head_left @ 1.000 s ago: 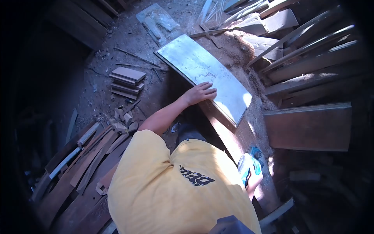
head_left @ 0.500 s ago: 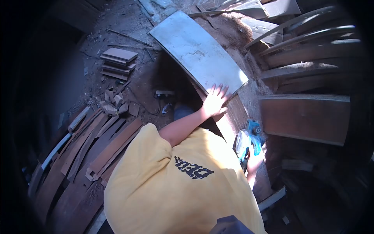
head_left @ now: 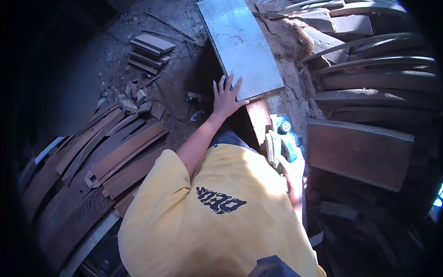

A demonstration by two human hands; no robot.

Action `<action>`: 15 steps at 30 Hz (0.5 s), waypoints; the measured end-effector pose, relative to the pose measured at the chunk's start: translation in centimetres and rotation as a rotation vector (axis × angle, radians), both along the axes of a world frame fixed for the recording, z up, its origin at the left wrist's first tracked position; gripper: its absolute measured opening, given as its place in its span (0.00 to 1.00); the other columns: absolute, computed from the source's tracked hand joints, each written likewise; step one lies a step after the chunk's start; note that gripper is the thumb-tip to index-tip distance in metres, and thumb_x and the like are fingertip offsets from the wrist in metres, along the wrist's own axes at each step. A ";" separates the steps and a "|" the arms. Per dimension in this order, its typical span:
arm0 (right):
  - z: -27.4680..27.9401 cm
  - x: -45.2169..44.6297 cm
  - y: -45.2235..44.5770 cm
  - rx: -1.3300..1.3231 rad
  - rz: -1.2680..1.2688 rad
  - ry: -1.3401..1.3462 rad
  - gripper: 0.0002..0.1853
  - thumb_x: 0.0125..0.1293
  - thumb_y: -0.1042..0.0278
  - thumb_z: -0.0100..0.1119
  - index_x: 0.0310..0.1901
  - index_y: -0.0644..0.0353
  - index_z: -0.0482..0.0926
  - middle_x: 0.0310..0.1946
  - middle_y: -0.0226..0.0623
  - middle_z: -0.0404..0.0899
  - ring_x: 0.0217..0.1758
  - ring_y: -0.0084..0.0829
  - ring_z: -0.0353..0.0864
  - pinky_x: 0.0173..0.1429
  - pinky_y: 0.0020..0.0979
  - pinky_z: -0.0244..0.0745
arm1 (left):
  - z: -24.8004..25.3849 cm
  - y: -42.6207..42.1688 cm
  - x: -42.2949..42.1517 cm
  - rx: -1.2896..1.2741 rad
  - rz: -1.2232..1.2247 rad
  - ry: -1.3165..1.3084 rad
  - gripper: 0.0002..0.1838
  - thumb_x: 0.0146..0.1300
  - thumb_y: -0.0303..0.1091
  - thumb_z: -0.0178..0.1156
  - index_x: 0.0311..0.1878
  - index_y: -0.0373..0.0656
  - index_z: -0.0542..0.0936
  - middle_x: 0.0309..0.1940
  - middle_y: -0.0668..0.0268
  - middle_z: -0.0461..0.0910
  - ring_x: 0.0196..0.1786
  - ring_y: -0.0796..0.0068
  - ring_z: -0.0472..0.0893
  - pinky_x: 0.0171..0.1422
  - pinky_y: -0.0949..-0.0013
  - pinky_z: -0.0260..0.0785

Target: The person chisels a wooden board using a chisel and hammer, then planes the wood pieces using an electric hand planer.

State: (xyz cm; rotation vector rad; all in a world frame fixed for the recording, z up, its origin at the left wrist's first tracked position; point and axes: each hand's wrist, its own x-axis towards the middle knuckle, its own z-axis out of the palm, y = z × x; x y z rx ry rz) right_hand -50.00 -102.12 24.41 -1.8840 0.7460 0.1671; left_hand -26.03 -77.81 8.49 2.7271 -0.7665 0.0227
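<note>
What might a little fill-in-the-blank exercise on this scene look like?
1. The ____ hand holds the blue tool.
2. The hand at the pale board's edge is the ____ one.
3. The shirt is ____.
4. In view, the stacked small boards lie ____ of the pale board.

Missing words: right; left; yellow; left

One camera sat up on a head and looked forward and down from close by. It saw the left hand [head_left: 226,99] and the right hand [head_left: 292,168], the yellow shirt [head_left: 217,231] nearer than the left hand, and the floor [head_left: 184,18] out past that hand.
</note>
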 end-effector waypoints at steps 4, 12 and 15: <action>-2.6 4.9 2.4 -0.149 0.110 -0.008 0.23 0.67 0.63 0.76 0.57 0.70 0.85 0.47 0.52 0.92 0.49 0.36 0.94 0.52 0.39 0.85 | -6.1 1.9 2.1 -0.854 0.509 0.520 0.43 0.81 0.56 0.58 0.86 0.38 0.58 0.80 0.45 0.66 0.80 0.47 0.70 0.86 0.45 0.58; -7.5 12.8 6.6 -0.387 0.284 -0.073 0.30 0.62 0.60 0.73 0.65 0.62 0.81 0.54 0.58 0.87 0.54 0.58 0.89 0.60 0.48 0.82 | -6.9 5.9 9.3 -1.684 0.667 1.412 0.49 0.84 0.70 0.28 0.78 0.27 0.68 0.68 0.44 0.80 0.71 0.48 0.80 0.83 0.47 0.65; -8.2 13.9 7.1 -0.404 0.320 -0.133 0.35 0.53 0.69 0.69 0.68 0.59 0.80 0.55 0.57 0.86 0.55 0.59 0.88 0.62 0.46 0.83 | -7.1 6.6 9.9 -1.686 0.674 1.513 0.51 0.83 0.71 0.29 0.75 0.26 0.71 0.67 0.42 0.81 0.70 0.47 0.81 0.82 0.48 0.66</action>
